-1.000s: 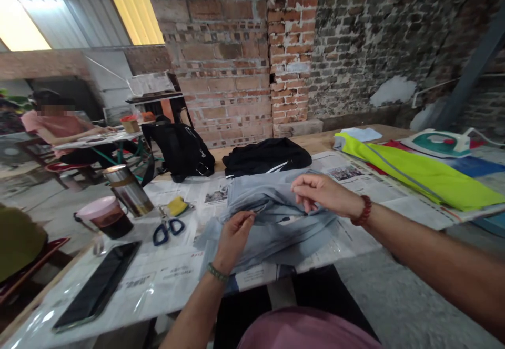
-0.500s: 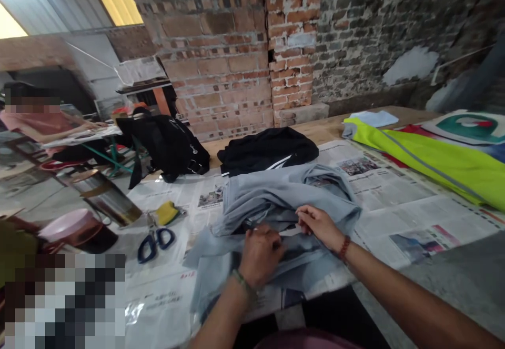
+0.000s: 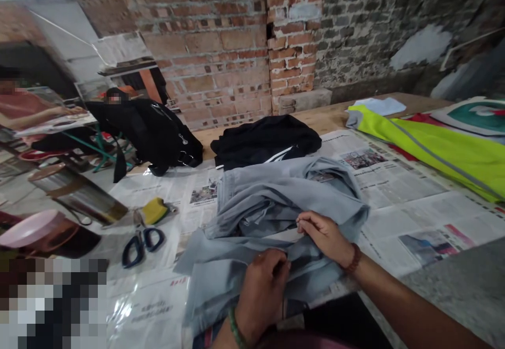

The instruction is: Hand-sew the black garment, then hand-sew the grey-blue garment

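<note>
A crumpled grey-blue garment lies on the newspaper-covered table in front of me. My left hand, with a green bead bracelet, is closed on a fold of the garment at its near edge. Just to the right, my right hand, wearing a red bead bracelet, pinches the same fabric between its fingers. The two hands sit close together.
Blue-handled scissors and a yellow sponge lie to the left, beside a steel flask and a pink-lidded cup. A black garment, a black bag and a neon yellow cloth lie farther back. Another person sits far left.
Both hands dropped from above the garment to its near edge and closed on the fabric. The view tilted down and shifted right.
</note>
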Demonstrator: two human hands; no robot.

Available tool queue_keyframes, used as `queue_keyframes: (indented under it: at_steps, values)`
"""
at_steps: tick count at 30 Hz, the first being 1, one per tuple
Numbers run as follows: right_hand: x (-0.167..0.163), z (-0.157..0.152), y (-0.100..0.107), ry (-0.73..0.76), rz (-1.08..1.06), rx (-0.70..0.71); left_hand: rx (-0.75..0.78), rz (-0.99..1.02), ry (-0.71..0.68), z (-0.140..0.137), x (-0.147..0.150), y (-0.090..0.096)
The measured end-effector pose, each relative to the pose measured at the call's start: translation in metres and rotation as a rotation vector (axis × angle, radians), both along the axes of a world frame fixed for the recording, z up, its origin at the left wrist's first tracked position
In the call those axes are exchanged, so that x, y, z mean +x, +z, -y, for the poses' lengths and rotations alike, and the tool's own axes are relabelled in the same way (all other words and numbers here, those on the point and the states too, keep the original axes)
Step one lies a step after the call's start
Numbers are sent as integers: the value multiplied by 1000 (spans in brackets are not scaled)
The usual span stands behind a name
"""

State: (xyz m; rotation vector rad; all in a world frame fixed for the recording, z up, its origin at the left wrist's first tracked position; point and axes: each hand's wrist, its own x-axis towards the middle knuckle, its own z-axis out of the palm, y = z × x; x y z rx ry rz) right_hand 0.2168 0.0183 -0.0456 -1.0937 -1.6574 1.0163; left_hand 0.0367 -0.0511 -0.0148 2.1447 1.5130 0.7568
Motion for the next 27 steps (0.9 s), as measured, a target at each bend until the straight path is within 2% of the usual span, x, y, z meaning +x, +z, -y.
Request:
queue_keyframes:
  at_steps: [3,8,10,12,14,17,18,20,23,25,27]
  values:
    - [-11,-1,16,52,-34,-33,-111,82,-41,-13,-1,20]
    - [-27,-11,48,297,-251,-332,-138,122,-177,-37,-1,63]
    - [-28,-14,55,374,-223,-409,-165,143,-218,-47,-4,73]
    - [-24,-17,58,406,-136,-433,-272,171,-217,-54,-10,78]
    - [-19,-20,58,375,-22,-385,-449,206,-197,-59,-22,78]
    - [-13,-25,55,277,118,-187,-722,253,-206,-62,-50,75]
    - [-12,-26,53,239,143,-115,-796,243,-200,-62,-63,74]
    - [-10,-28,48,164,165,-20,-864,238,-97,-63,-92,74]
    - [-10,-26,34,77,152,33,-828,184,56,-64,-130,78]
    - [-11,-23,22,22,138,48,-658,171,51,-64,-140,82]
    - [-12,-19,12,-44,124,61,-428,132,-37,-61,-134,81]
